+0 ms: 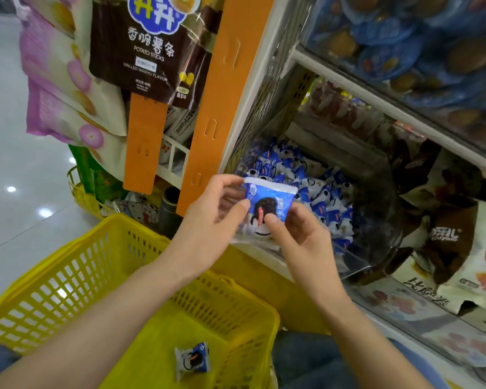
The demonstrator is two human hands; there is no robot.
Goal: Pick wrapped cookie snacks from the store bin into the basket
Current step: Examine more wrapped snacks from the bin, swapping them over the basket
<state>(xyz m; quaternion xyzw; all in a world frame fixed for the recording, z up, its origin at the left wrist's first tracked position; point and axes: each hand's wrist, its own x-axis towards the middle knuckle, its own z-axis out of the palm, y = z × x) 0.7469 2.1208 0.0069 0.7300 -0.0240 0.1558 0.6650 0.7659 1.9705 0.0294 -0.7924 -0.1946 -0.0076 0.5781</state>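
A blue and white wrapped cookie snack (267,202) is held up in front of the clear store bin (376,220). My left hand (211,220) pinches its left side with thumb and fingers. On its lower right, my right hand (300,242) pinches it, thumb on the cookie picture. The bin behind holds several more of the same blue wrapped snacks (300,175). Below my forearms stands the yellow plastic basket (76,279), with one wrapped cookie snack (192,360) lying on its floor.
Orange hanging strips (225,108) with potato stick bags (149,49) hang at the left of the shelf. Brown and white snack bags (443,234) fill the neighbouring bin on the right. A shelf of blue packs (421,49) sits above. Shiny floor lies to the left.
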